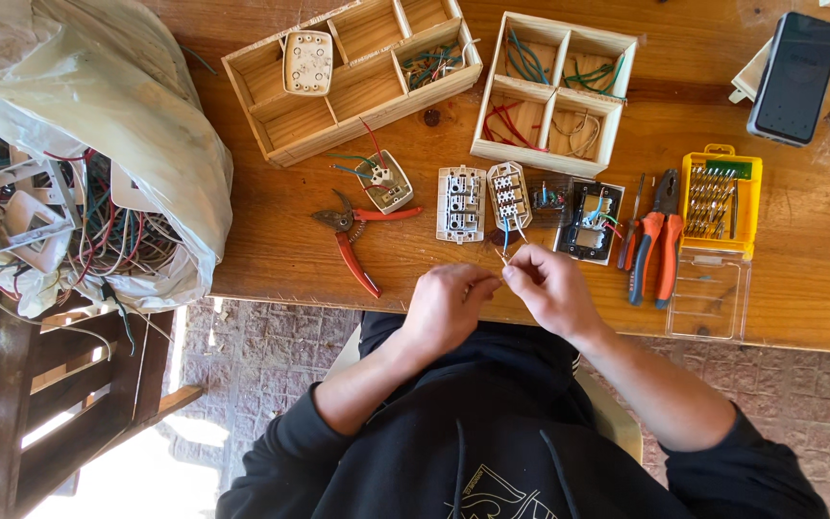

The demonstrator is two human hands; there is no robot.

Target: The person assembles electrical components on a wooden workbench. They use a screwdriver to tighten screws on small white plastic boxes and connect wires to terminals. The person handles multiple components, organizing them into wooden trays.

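Both hands are meeting at the table edge, pinching a thin pale wire (pixel 503 258) between fingertips. Left hand (pixel 444 308) is closing on one end, right hand (pixel 551 288) on the other, likely holding it taut for close work. At 12 o'clock from the grip a white socket module (pixel 508 196) is lying, wires trailing toward the fingers. Red cutters (pixel 357 238) at 10, pliers (pixel 658 235) at 2, both within reach. Sorting trays (pixel 549 91) are sitting farther at 12.

Bare table edge (pixel 271 279) lies open left of the red cutters (pixel 357 235); switch modules (pixel 461 204) crowd ahead.
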